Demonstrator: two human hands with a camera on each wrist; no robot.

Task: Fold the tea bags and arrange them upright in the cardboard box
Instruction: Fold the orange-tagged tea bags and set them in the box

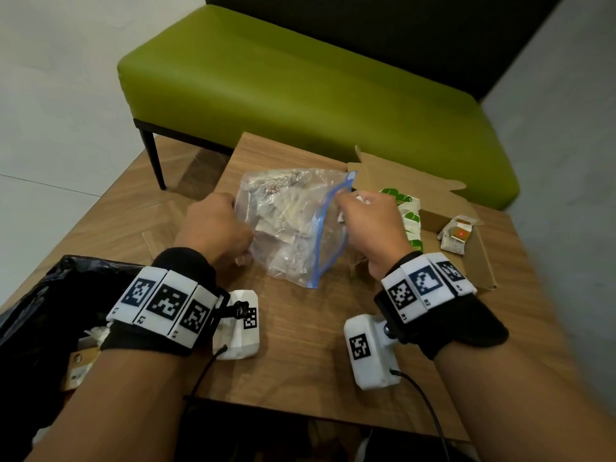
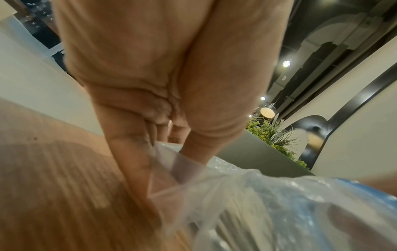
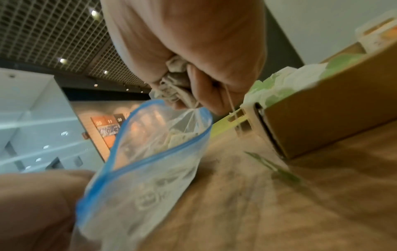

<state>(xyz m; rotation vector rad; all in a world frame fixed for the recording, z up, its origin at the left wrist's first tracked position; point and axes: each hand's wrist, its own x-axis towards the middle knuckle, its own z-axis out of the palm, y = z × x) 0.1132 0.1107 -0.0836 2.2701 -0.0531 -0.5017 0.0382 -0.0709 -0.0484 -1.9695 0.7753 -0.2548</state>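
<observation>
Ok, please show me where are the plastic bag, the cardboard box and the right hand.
plastic bag [image 1: 293, 235]: head view, clear side.
cardboard box [image 1: 436, 203]: head view, inner wall.
right hand [image 1: 370, 228]: head view, back of hand.

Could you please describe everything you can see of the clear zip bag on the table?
The zip bag is clear, crinkled plastic with a blue zip strip along its mouth, which gapes open towards the cardboard box. It is stuffed with pale tea bags and lies on the wooden table. The left hand grips its closed end, the plastic bunched between the fingers, while the right hand is at the mouth, pinching a crumpled tea bag whose string trails back inside.
</observation>
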